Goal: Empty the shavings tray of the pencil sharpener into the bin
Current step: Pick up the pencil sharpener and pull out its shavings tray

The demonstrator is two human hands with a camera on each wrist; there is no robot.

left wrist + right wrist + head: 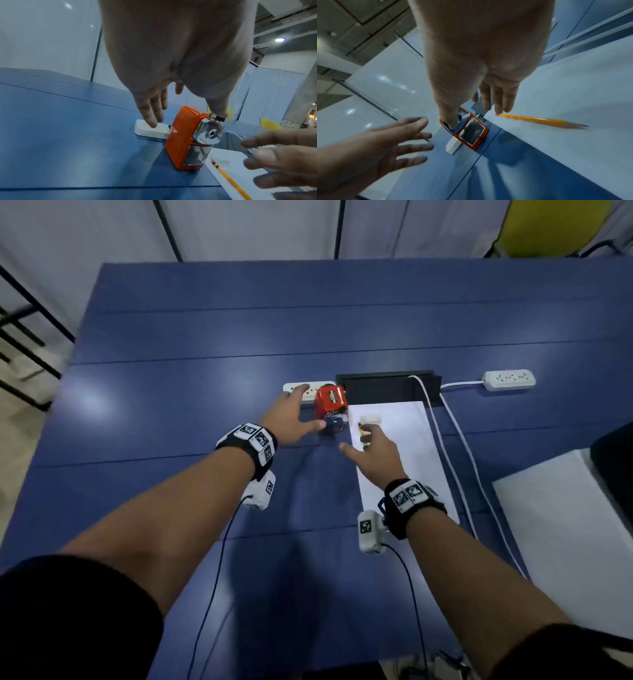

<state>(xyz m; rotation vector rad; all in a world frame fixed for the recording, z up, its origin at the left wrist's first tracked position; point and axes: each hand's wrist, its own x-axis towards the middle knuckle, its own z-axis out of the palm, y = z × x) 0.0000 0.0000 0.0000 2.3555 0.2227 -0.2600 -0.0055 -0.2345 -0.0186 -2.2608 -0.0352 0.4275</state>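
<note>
A red pencil sharpener [331,409] stands on the blue table [205,392], its chrome pencil hole facing me. Its clear shavings tray [197,155] sits pushed into the base, with dark shavings inside; the tray [472,132] also shows in the right wrist view. My left hand [310,407] hovers open just left of the sharpener, fingers [150,115] spread and thumb near its front. My right hand [358,441] is open, holding nothing, above the paper's left edge, beside a yellow pencil [539,120]. No bin is clearly identifiable.
A white paper sheet [411,446] carries the pencil and a white eraser [370,419]. One power strip [294,387] lies behind the sharpener, another [509,379] at the far right with cables [455,440]. A black cable recess [387,388] is behind; a white box [565,525] sits right.
</note>
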